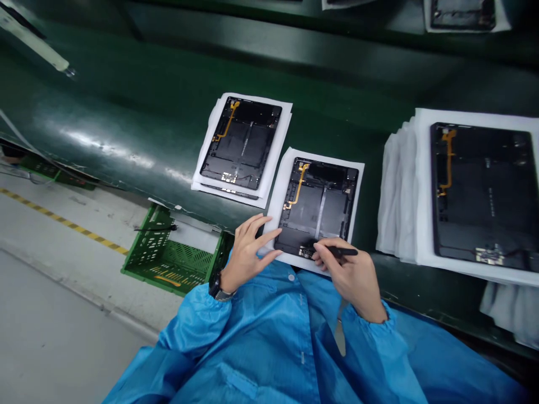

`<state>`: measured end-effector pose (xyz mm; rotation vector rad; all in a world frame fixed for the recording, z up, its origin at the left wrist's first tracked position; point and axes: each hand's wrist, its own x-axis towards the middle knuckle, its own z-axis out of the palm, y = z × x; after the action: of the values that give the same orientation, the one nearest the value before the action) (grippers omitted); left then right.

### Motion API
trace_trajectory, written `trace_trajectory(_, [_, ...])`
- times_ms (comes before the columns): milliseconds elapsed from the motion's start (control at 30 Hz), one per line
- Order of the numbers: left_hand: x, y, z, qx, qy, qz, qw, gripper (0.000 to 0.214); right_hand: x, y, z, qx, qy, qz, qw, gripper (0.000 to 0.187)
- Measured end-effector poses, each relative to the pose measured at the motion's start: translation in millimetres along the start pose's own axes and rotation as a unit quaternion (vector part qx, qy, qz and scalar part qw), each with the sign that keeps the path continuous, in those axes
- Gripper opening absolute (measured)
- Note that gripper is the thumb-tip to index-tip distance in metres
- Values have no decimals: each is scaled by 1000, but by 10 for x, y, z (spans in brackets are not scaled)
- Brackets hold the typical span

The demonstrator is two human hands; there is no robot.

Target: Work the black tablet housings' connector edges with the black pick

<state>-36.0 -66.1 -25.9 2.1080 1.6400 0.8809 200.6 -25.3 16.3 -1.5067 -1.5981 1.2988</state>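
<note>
An opened tablet housing with an orange ribbon cable lies on a white foam sheet in front of me. My left hand is open, fingers spread, with its fingertips at the housing's lower left edge. In my right hand is a slim black pen-like tool; its exact kind is unclear. The fingers close around it over the small circuit board at the housing's lower edge, and they hide the tool's tip. A flat metal blade shows below my right wrist, against the blue smock; what holds it is hidden.
Up and left, another tablet housing tops a small foam-layered pile. A taller stack with a housing on top stands at the right. The green bench has a worn front edge; a green crate sits below it.
</note>
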Motion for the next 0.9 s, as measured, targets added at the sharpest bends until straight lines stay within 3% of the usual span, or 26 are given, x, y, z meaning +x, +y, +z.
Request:
trace_trajectory(200, [-2,3,9,-2,1,-2,1000,44,-71,15,48,-26,16,-56,998,18])
trace_trajectory(400, [-4,3,14,1,1,-1,1000,44,-35,78,112,-8,20,-53,998,18])
trace_trajectory(900, [2,1,8,1,2,2,1000,44,-46,44,-1,-60,-1,-100,993,13])
